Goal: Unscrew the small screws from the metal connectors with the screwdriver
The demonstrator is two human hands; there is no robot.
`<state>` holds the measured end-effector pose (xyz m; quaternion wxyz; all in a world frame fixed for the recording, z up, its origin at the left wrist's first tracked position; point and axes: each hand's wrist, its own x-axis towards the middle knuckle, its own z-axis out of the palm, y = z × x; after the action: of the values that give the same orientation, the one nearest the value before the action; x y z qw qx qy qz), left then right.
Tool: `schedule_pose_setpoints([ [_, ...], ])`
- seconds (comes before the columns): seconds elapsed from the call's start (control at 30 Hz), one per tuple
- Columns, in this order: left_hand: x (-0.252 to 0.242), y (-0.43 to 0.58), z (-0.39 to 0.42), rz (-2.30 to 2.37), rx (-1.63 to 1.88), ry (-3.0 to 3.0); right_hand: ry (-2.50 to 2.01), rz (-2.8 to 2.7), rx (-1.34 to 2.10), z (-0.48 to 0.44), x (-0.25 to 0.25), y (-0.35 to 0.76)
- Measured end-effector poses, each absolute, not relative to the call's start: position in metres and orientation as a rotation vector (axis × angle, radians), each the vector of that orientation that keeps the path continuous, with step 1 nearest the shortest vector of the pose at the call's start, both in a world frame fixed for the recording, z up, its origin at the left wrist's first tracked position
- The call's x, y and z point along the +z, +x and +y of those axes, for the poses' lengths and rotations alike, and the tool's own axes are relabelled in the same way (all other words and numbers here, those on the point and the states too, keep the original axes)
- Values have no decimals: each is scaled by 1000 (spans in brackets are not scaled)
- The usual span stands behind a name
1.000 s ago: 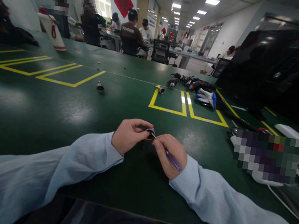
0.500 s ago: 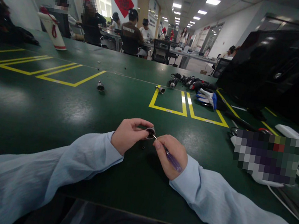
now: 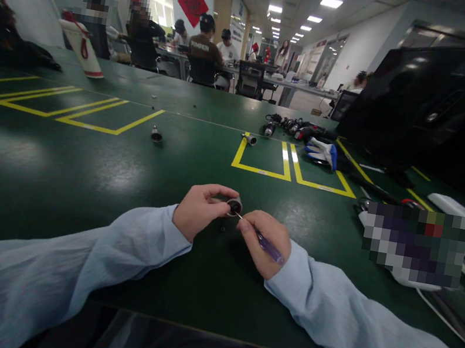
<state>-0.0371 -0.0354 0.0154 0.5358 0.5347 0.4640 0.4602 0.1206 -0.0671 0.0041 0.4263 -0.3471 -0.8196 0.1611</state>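
Between the fingers and thumb of my left hand (image 3: 202, 210) is a small round metal housing (image 3: 235, 203), its open end turned toward me. My right hand (image 3: 265, 240) grips a screwdriver (image 3: 270, 248) with a clear purple handle. The thin shaft points up and left, and its tip is at the lower rim of the housing; whether it touches cannot be made out. A tiny dark part (image 3: 222, 229) lies on the table just below the housing.
On the green table (image 3: 81, 172), one metal housing (image 3: 156, 134) stands left and another (image 3: 250, 139) lies by the yellow tape. Cabled tools (image 3: 296, 127) and a blue-white glove (image 3: 322, 153) sit at the back right. A large black case (image 3: 440, 108) is at right.
The screwdriver tip has shifted slightly down, from inside the housing's opening to its lower rim. My left hand and the housing have hardly moved.
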Motion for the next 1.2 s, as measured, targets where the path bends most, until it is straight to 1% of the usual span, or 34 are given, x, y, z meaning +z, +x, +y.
schedule_pose_setpoints([
  [0.3, 15, -38, -34, 1157, 1081, 1353, -938, -1967, 510, -68, 7, 122],
  [0.53, 13, -39, -34, 1124, 1061, 1387, -954, -1940, 515, -67, 5, 122],
  [0.67, 14, -38, -34, 1120, 1058, 1414, -948, -2013, 443, -67, 4, 120],
  [0.9, 17, -39, -36, 1127, 1099, 1407, -713, -2202, 158, -63, -3, 117],
  [1.2, 18, -36, -38, 1109, 1149, 1246, -685, -2137, 213, -62, -4, 119],
])
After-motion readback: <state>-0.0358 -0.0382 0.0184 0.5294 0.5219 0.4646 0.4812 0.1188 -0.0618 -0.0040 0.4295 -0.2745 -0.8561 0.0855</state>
